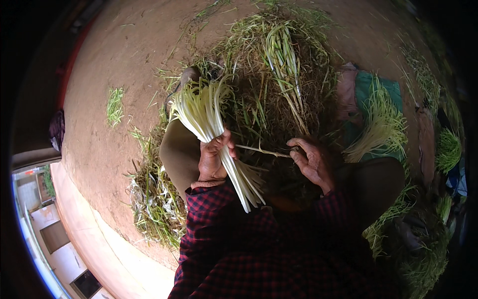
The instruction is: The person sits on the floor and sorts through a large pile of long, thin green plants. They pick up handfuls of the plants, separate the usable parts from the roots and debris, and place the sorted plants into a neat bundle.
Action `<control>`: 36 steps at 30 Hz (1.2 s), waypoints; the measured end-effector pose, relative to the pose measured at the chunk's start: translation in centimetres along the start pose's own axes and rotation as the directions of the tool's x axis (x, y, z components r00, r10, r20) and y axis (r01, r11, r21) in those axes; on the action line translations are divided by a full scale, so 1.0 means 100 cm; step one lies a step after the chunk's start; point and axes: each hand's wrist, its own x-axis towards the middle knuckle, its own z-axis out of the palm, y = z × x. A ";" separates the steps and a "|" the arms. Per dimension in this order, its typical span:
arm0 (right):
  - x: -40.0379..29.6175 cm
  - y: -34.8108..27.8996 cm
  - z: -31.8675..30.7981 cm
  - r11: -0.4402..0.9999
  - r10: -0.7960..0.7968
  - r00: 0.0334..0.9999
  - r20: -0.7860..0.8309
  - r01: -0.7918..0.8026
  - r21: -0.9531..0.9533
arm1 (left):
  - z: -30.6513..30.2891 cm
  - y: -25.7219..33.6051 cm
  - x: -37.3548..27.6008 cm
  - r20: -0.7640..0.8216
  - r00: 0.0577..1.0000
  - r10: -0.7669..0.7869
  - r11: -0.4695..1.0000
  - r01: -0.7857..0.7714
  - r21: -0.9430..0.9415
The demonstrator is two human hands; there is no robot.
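My left hand (214, 160) grips a thick bundle of pale yellow-white leafy stalks (201, 116). Their curled tips fan out above the fist, and the white lower ends stick out below it. A single thin stalk (257, 149) spans the space from the left fingers to my right hand (312, 162). Thumb and forefinger of the right hand pinch its brownish end, beside a small dark thing I cannot make out. Just beyond the hands, a loose bunch of longer green-and-white stalks (285, 71) lies on a heap of roots and trimmings (242, 86).
Another bunch of pale stalks (373, 127) rests on a green cloth or sack (373, 89) at the right. Leaf scraps (157, 202) are piled beside my left knee (179, 149). More green bunches (448, 149) lie farther right. Bare brown ground (130, 59) stretches away on the left.
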 end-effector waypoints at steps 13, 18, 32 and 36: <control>0.004 0.000 0.050 0.981 -0.047 0.999 0.018 0.050 -0.186 | 0.013 -0.022 0.003 -0.144 0.988 0.046 0.994 -0.031 0.107; -0.002 0.024 0.062 0.965 0.072 0.997 -0.023 -0.075 -0.252 | 0.017 -0.039 0.004 -0.281 0.945 0.167 0.964 -0.097 0.248; -0.053 0.151 0.086 0.824 0.220 0.970 0.100 -0.130 -0.552 | 0.004 -0.001 0.008 -0.268 0.934 0.238 0.959 -0.182 0.219; -0.059 0.195 0.097 0.798 0.267 0.963 0.046 -0.194 -0.571 | 0.004 0.011 0.010 -0.208 0.954 0.216 0.965 -0.177 0.191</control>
